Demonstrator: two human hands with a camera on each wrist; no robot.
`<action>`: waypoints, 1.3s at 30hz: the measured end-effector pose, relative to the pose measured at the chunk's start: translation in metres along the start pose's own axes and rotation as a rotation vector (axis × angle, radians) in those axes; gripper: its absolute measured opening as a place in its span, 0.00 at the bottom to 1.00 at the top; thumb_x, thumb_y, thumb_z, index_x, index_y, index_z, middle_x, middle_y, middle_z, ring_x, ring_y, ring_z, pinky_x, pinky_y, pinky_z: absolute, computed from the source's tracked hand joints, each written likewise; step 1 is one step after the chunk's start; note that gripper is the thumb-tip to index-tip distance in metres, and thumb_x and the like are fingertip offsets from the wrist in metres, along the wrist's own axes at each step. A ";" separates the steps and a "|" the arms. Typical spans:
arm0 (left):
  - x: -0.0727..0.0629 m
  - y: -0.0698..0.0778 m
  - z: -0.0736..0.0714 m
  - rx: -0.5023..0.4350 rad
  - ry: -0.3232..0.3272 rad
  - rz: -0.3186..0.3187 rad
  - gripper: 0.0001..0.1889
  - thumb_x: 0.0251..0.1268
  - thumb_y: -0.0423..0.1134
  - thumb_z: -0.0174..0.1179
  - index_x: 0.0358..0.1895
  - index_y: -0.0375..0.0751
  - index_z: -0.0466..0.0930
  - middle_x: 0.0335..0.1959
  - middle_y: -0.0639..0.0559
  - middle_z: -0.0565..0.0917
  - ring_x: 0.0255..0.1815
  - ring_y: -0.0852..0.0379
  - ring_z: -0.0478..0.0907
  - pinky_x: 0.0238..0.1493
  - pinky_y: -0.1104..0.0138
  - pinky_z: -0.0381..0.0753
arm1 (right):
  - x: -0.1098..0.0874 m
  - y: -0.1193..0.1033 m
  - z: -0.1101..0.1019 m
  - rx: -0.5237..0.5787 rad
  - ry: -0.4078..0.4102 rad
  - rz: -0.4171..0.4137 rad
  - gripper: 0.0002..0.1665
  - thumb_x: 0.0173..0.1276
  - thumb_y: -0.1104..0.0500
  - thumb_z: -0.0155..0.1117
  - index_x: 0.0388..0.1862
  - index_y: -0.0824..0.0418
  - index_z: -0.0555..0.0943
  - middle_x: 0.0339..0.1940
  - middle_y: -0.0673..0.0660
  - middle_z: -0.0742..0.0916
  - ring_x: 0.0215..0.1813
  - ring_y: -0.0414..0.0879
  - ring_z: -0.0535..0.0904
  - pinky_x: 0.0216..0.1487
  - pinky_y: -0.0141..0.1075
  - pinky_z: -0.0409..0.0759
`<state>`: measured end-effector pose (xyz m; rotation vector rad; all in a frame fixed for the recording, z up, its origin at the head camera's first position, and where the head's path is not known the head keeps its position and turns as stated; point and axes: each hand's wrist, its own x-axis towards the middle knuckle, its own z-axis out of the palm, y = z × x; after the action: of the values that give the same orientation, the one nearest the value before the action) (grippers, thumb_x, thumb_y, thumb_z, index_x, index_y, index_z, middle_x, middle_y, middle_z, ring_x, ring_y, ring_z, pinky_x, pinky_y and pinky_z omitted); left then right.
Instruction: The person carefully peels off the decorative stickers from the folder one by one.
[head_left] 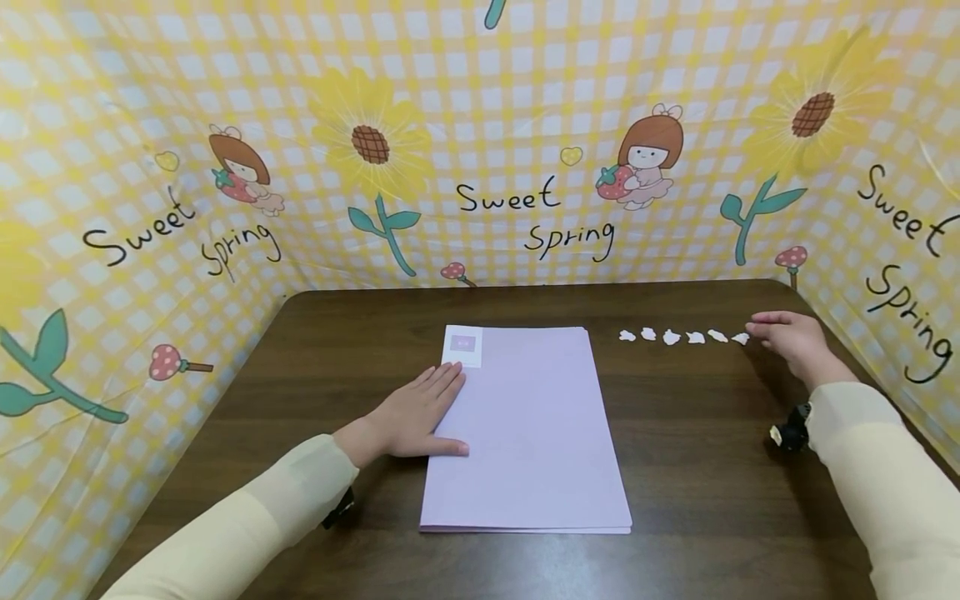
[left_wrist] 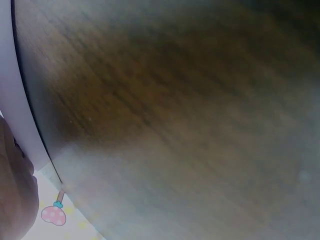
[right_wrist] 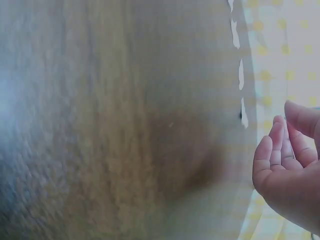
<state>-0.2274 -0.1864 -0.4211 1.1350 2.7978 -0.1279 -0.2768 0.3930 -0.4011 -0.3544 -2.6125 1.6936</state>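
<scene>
A pale lilac folder or folded sheet (head_left: 536,425) lies at the middle of the table, with a white label (head_left: 472,354) bearing a small purple picture at its top left corner. My left hand (head_left: 423,412) rests on its left edge, palm down, fingers straight and thumb out; the left wrist view catches only part of this hand (left_wrist: 17,190). Several small torn white scraps (head_left: 671,337) lie in a row at the back right. My right hand (head_left: 795,337) hovers beside the rightmost scrap (head_left: 741,338). In the right wrist view its fingers (right_wrist: 263,155) bend loosely, apart from the scraps, with nothing visible between them.
The dark wooden table (head_left: 697,467) has a rounded back edge. A yellow checked cloth (head_left: 517,125) with sunflowers and printed words hangs behind it and along both sides. Dark wrist cameras (head_left: 791,429) sit under the pale sleeves.
</scene>
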 end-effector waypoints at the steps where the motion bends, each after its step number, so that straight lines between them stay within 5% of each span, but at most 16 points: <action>1: 0.000 0.000 0.000 0.002 -0.001 -0.003 0.60 0.54 0.83 0.32 0.78 0.37 0.41 0.79 0.43 0.40 0.78 0.50 0.34 0.74 0.59 0.35 | -0.001 -0.002 0.001 -0.005 -0.001 -0.011 0.20 0.71 0.54 0.62 0.53 0.68 0.75 0.29 0.32 0.78 0.34 0.28 0.76 0.39 0.24 0.78; 6: -0.001 0.001 -0.001 -0.003 -0.006 -0.010 0.60 0.54 0.83 0.32 0.78 0.37 0.41 0.79 0.43 0.40 0.78 0.50 0.33 0.74 0.59 0.34 | -0.008 -0.015 0.014 -0.017 -0.001 -0.053 0.30 0.72 0.51 0.60 0.61 0.73 0.70 0.34 0.33 0.76 0.36 0.28 0.76 0.41 0.25 0.78; 13: -0.002 0.003 -0.004 -0.023 0.007 0.001 0.60 0.54 0.82 0.34 0.78 0.36 0.42 0.79 0.42 0.41 0.78 0.49 0.36 0.74 0.57 0.36 | -0.020 -0.039 0.043 -0.008 0.015 -0.050 0.31 0.72 0.47 0.58 0.63 0.68 0.70 0.50 0.51 0.75 0.40 0.37 0.76 0.44 0.31 0.77; 21: -0.002 0.003 -0.004 -0.020 0.021 0.016 0.60 0.56 0.81 0.35 0.77 0.33 0.42 0.79 0.40 0.42 0.78 0.48 0.37 0.74 0.57 0.38 | -0.039 -0.066 0.083 0.061 -0.035 -0.121 0.29 0.72 0.51 0.60 0.62 0.71 0.70 0.37 0.41 0.79 0.39 0.34 0.76 0.40 0.26 0.77; 30: -0.004 0.002 -0.005 -0.011 0.041 0.026 0.59 0.57 0.80 0.37 0.77 0.33 0.44 0.78 0.40 0.43 0.78 0.48 0.38 0.74 0.57 0.38 | -0.060 -0.087 0.130 0.058 -0.124 -0.186 0.25 0.73 0.55 0.60 0.60 0.71 0.72 0.47 0.59 0.79 0.49 0.52 0.75 0.44 0.27 0.75; 39: -0.005 0.002 -0.004 -0.019 0.051 0.030 0.58 0.57 0.80 0.37 0.77 0.33 0.45 0.78 0.40 0.45 0.78 0.47 0.39 0.74 0.56 0.39 | -0.077 -0.098 0.168 0.082 -0.195 -0.204 0.22 0.71 0.59 0.62 0.58 0.70 0.73 0.48 0.61 0.80 0.47 0.48 0.74 0.52 0.42 0.75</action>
<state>-0.2223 -0.1880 -0.4163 1.1925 2.8178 -0.0704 -0.2414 0.1887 -0.3734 0.0807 -2.5880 1.8407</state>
